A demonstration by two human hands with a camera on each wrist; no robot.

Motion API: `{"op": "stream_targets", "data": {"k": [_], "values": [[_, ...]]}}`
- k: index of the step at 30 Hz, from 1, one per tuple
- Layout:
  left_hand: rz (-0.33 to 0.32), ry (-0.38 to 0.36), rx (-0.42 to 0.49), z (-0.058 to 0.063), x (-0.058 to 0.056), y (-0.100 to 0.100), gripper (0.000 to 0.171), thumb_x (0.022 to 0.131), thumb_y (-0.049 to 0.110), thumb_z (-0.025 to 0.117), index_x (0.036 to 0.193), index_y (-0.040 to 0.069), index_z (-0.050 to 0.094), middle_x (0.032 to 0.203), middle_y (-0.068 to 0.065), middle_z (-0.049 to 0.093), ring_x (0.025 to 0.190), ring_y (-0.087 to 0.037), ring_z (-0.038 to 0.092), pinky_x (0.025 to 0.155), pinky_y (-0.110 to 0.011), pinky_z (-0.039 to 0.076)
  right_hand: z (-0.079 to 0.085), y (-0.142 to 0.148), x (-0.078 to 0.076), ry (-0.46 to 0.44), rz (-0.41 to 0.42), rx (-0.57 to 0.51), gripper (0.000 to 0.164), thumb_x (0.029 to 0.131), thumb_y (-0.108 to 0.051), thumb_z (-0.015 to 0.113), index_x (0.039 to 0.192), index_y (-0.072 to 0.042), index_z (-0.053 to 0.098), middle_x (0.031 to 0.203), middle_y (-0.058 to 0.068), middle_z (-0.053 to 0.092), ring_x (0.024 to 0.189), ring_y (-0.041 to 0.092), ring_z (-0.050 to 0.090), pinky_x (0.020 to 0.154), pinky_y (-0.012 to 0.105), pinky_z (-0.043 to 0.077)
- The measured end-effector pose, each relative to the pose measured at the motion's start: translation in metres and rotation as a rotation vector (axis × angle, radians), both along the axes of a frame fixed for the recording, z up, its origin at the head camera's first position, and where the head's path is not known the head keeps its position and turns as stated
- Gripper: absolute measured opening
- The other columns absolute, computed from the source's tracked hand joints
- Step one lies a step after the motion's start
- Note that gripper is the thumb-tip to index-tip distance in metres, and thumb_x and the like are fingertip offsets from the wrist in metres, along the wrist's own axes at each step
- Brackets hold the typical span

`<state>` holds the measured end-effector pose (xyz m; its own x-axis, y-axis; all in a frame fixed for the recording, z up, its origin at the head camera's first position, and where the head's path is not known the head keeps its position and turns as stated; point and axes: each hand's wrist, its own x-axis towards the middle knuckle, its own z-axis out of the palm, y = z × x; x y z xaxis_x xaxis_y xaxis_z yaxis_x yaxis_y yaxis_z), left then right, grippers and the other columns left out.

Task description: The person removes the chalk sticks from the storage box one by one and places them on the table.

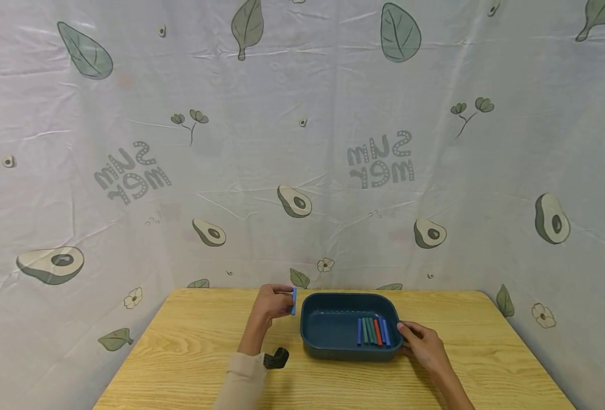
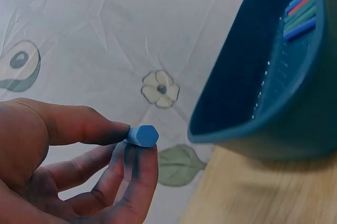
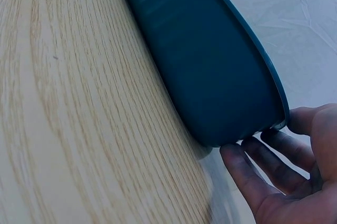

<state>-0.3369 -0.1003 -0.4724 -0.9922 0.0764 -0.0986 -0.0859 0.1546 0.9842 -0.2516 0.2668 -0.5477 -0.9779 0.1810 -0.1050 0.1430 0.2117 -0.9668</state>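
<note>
One table (image 1: 179,353), one bin (image 1: 330,329), four blue sticks (image 1: 294,302), three green sticks (image 1: 369,331) and one red stick (image 1: 378,332) show.

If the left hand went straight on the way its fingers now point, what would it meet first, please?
Probably the left side of the dark blue bin, the pinched blue stick touching first, though relative height is unclear.

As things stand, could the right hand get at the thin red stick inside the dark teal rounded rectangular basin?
Probably yes: the open basin leaves the red stick uncovered, though the right hand would first need to release the basin's end.
</note>
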Motion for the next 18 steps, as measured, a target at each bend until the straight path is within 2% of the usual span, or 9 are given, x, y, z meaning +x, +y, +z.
{"op": "stream_targets", "data": {"k": [4,10,18], "values": [[0.011,-0.002,-0.011,-0.006,0.000,-0.008,0.042,0.088,-0.004,0.071,0.130,-0.013,0.069,0.096,-0.018,0.074,0.075,-0.017,0.069,0.074,-0.038,0.067,-0.001,0.001,-0.001,-0.003,0.001,0.001,0.054,0.112,-0.027,0.060,0.149,0.011,0.055,0.140,0.033,0.066,0.113,0.030,0.078,0.085,0.037,0.067],[0.026,-0.013,-0.034,-0.014,0.002,-0.018,0.039,0.090,-0.003,0.071,0.129,-0.011,0.070,0.095,-0.016,0.072,0.076,-0.017,0.070,0.076,-0.040,0.068,-0.001,0.001,0.000,0.002,0.000,-0.005,0.054,0.112,-0.027,0.060,0.149,0.011,0.055,0.141,0.033,0.065,0.114,0.031,0.078,0.085,0.037,0.067],[0.046,-0.040,-0.050,-0.025,0.004,-0.029,0.039,0.091,-0.005,0.071,0.129,-0.012,0.070,0.091,-0.014,0.073,0.074,-0.016,0.071,0.071,-0.034,0.067,0.000,0.001,0.001,0.003,0.000,-0.008,0.054,0.112,-0.028,0.059,0.150,0.011,0.055,0.142,0.033,0.065,0.114,0.032,0.077,0.086,0.037,0.067]]}}
